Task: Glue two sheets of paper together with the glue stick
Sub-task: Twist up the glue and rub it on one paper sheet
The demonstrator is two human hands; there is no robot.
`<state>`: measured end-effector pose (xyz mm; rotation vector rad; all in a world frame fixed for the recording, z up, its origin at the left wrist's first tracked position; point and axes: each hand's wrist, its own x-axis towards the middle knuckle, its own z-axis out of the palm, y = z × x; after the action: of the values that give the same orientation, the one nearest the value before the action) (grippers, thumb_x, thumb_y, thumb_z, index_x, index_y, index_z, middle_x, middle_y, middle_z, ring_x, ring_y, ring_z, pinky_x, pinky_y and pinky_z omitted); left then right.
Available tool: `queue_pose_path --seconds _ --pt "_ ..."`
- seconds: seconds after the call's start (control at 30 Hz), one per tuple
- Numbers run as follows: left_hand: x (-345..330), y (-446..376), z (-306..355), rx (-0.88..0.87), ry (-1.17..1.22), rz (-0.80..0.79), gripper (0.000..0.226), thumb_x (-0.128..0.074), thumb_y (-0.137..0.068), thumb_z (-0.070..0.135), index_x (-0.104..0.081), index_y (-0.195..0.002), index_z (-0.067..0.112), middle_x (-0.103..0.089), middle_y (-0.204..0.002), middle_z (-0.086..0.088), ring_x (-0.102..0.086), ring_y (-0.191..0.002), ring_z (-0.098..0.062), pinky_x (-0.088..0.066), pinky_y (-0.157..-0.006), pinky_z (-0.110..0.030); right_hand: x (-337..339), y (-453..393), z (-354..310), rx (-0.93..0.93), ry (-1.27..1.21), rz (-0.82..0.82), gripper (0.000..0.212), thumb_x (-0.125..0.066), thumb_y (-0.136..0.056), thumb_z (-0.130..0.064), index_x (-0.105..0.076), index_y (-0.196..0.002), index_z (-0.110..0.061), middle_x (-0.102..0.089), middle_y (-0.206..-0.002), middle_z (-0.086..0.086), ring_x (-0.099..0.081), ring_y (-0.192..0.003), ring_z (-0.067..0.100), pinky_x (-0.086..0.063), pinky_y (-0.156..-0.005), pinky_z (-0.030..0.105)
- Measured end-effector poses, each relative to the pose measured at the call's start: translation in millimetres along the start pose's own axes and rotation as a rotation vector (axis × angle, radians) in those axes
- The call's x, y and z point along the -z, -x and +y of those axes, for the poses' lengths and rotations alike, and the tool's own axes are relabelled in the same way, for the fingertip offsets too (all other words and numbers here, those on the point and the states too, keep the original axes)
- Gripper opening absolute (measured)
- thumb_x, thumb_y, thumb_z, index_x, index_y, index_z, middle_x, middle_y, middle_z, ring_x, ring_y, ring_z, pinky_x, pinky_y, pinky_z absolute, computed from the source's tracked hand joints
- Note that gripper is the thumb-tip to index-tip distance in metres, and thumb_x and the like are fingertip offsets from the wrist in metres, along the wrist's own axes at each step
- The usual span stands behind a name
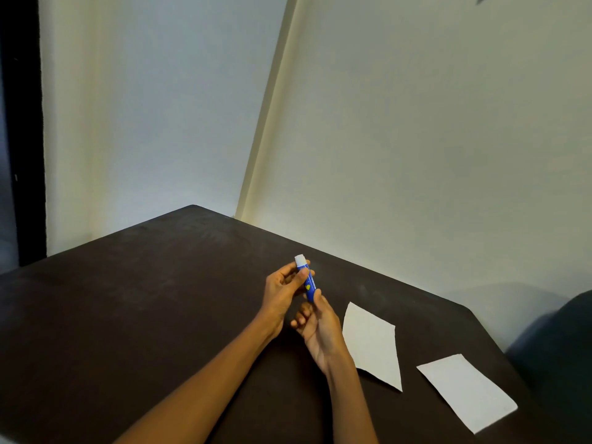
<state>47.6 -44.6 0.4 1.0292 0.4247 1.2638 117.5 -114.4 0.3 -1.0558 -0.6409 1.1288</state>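
Observation:
A blue glue stick [308,282] with a white end pointing up is held upright above the dark table [144,299]. My left hand [283,294] wraps around its upper part, fingers just below the white end. My right hand [317,328] pinches its lower end between thumb and fingers. Two white sheets of paper lie flat to the right, apart from each other: one sheet [373,346] right beside my right wrist, the other sheet [466,392] nearer the table's right edge.
The table stands in a corner, with pale walls [416,139] close behind it and to the left. A dark upholstered seat [557,347] is at the right edge. A dark door frame [22,129] runs down the far left.

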Motion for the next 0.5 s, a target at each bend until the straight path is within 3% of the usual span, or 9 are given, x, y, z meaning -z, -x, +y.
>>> queue_pose_path --seconds 0.13,0.3,0.5 --pt "-1.5 1.8 -0.2 0.012 -0.003 -0.009 0.023 -0.059 -0.087 0.014 -0.064 -0.109 0.015 -0.073 -0.096 -0.002 -0.069 -0.091 -0.012 -0.056 -0.075 -0.021 -2.4 0.5 -1.3 -0.019 0.017 0.020 0.049 -0.037 -0.094 -0.052 -0.055 -0.075 -0.011 -0.042 -0.052 0.000 -0.042 -0.045 0.009 -0.044 -0.046 0.023" --pt "-0.6 1.2 1.2 0.004 -0.041 -0.001 0.026 -0.060 -0.087 0.012 -0.063 -0.112 0.011 -0.072 -0.098 -0.005 -0.069 -0.091 -0.013 -0.056 -0.074 -0.021 -0.9 -0.4 0.4 0.024 -0.002 -0.023 0.030 -0.039 -0.099 -0.034 -0.054 -0.112 -0.011 -0.054 -0.058 0.000 -0.053 -0.052 0.009 -0.050 -0.051 0.026" --pt "-1.5 1.5 2.5 0.012 -0.005 -0.011 0.026 -0.058 -0.087 0.013 -0.062 -0.113 0.012 -0.071 -0.100 -0.007 -0.068 -0.092 -0.014 -0.056 -0.081 -0.024 -4.6 0.3 -1.1 0.002 0.003 -0.010 0.045 -0.036 -0.096 -0.047 -0.058 -0.089 -0.009 -0.041 -0.051 0.000 -0.042 -0.045 0.008 -0.045 -0.047 0.024"
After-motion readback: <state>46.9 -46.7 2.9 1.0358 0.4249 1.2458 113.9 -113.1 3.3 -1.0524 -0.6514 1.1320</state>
